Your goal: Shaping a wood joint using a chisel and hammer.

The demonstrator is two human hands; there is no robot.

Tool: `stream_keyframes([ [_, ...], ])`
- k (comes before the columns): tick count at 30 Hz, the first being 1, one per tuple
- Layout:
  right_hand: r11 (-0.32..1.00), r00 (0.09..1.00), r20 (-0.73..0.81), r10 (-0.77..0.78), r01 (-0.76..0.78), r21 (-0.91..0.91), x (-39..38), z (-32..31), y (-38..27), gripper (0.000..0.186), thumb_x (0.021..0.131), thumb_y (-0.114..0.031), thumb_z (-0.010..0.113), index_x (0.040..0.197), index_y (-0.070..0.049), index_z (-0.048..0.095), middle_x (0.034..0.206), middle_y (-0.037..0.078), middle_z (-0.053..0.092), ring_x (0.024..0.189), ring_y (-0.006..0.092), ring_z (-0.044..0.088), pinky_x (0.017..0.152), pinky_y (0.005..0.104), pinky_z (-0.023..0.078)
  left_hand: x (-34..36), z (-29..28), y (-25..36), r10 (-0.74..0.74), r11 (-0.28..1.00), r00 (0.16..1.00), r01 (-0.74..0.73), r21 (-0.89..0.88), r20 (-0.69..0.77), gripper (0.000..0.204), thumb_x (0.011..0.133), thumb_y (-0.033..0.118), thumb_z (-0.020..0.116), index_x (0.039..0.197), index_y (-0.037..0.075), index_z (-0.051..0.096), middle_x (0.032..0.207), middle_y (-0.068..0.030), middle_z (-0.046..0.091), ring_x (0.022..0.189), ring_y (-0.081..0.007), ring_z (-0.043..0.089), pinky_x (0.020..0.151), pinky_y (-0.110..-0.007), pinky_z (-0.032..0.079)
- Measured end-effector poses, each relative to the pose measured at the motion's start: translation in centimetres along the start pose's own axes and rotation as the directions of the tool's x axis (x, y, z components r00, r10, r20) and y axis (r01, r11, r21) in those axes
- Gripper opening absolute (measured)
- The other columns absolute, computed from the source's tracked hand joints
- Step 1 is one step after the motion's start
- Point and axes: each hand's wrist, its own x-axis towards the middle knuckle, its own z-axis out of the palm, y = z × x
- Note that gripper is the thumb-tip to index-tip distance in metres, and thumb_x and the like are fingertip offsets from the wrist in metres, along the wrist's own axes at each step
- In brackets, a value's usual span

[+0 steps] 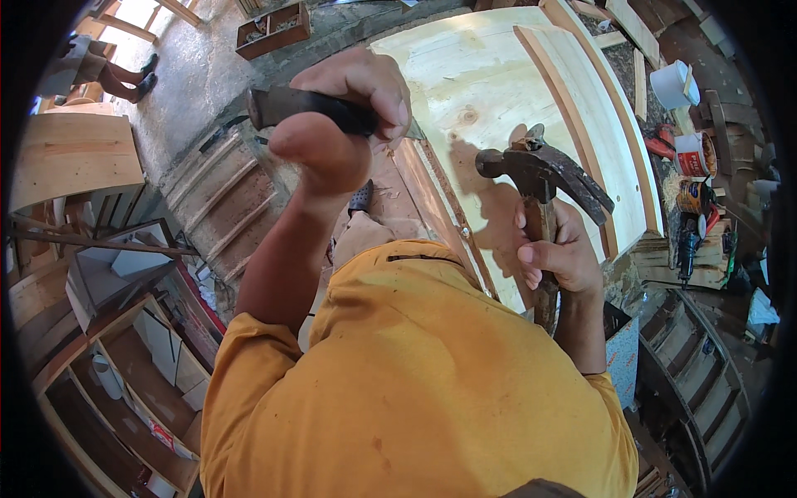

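Observation:
My left hand (353, 91) is closed round the black handle of a chisel (286, 106), held sideways above the work. The worn metal cap on its handle sticks out to the left; the hand hides most of the rest. My right hand (569, 249) grips the wooden handle of a claw hammer (544, 170), its dark head up and its claw toward the right. Below the hands lies a pale wooden panel (465, 75) with wood strips along its right side. The hammer is apart from the chisel, and its shadow falls on the panel.
White buckets (674, 85) and a yellow-and-black power tool (693, 199) stand at the right. A wooden tray (272, 31) sits on the floor at the far left. Wooden frames (108, 390) crowd the lower left. Another person's legs (124, 81) show at the upper left.

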Motion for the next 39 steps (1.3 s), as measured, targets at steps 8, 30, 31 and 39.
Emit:
stream_keyframes([
  [8,1.000,1.000,-0.005,-0.002,0.002,0.004,0.0,0.0,0.1,0.036,0.071,-0.003,0.074,0.096,0.003,0.049,0.059,0.005,0.051,0.040,0.0118,0.049,0.035,0.0250,0.041,0.0,0.2,-0.5,0.155,0.988,0.979,-0.156,-0.009,0.134,0.091,0.063,0.090,0.033,0.075,0.002,0.054,0.063,-0.0041,0.046,0.047,-0.0115,0.042,0.043,-0.024,0.034],
  [30,0.997,1.000,-0.008,0.001,-0.002,-0.082,-0.5,-0.4,0.2,0.036,0.074,-0.009,0.074,0.098,0.002,0.050,0.063,0.005,0.053,0.041,0.0104,0.049,0.036,0.0241,0.039,-0.4,5.2,0.4,0.271,0.878,0.909,-0.368,0.305,0.316,0.051,0.057,0.048,0.088,0.065,0.010,0.055,0.058,-0.0009,0.048,0.048,-0.0193,0.048,0.042,-0.030,0.036],
  [31,0.995,1.000,-0.022,-0.004,0.002,-0.095,-0.4,-0.5,0.3,0.034,0.073,-0.001,0.070,0.101,0.001,0.051,0.068,0.006,0.055,0.044,0.0116,0.050,0.042,0.0251,0.041,-0.5,5.9,0.3,0.237,0.866,0.916,-0.350,0.358,0.323,0.051,0.060,0.049,0.085,0.063,0.011,0.051,0.057,-0.0009,0.046,0.047,-0.0211,0.049,0.041,-0.032,0.036],
  [39,0.973,0.996,0.047,-0.077,0.085,-0.214,-0.3,-1.2,0.8,0.015,0.081,0.000,0.066,0.096,0.001,0.063,0.079,0.005,0.066,0.062,0.0091,0.059,0.051,0.0242,0.044,-1.3,7.9,-0.7,0.160,0.855,0.912,-0.320,0.409,0.378,0.029,0.064,0.035,0.074,0.065,0.015,0.053,0.064,-0.0018,0.055,0.060,-0.0233,0.061,0.048,-0.037,0.045],
])
